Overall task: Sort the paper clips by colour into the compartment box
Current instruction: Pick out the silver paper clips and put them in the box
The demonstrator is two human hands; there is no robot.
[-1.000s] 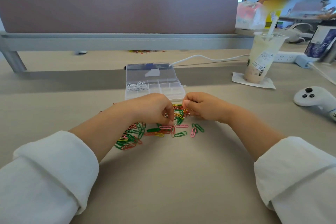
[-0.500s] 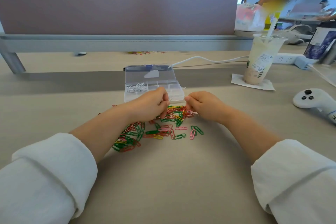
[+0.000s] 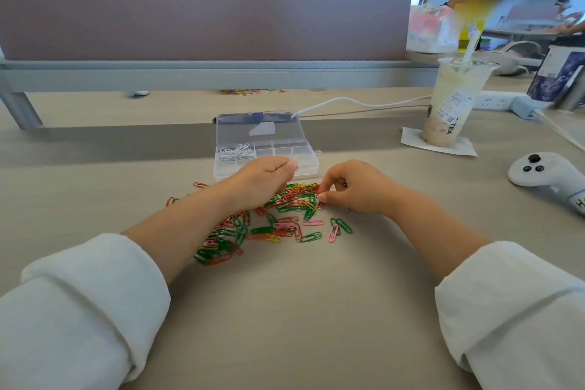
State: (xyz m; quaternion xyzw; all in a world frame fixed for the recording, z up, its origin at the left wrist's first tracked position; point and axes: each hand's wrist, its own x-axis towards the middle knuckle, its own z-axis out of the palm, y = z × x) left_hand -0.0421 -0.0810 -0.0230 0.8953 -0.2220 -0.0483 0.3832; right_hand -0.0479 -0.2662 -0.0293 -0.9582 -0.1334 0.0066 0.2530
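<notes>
Left hand (image 3: pixel 264 176) pinched at the compartment box (image 3: pixel 265 149) front edge, probably carrying a clip to drop; can't tell what's in it. Right hand (image 3: pixel 351 188) fingers narrowed, picking in the paper clips (image 3: pixel 278 218) heaped on the desk (image 3: pixel 285 310) beside the box. White clips (image 3: pixel 235 152) already in the back-left cell.

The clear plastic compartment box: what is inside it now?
The clear plastic compartment box holds white paper clips in its far-left compartment. The other visible compartments look empty; the left hand covers its near edge.

Drink cup (image 3: pixel 456 101) at 2 o'clock on desk: dark letters "TEA" readable near base, running sideways. White sticker label above it (small print, code square) too small to read. No other text legible.
</notes>
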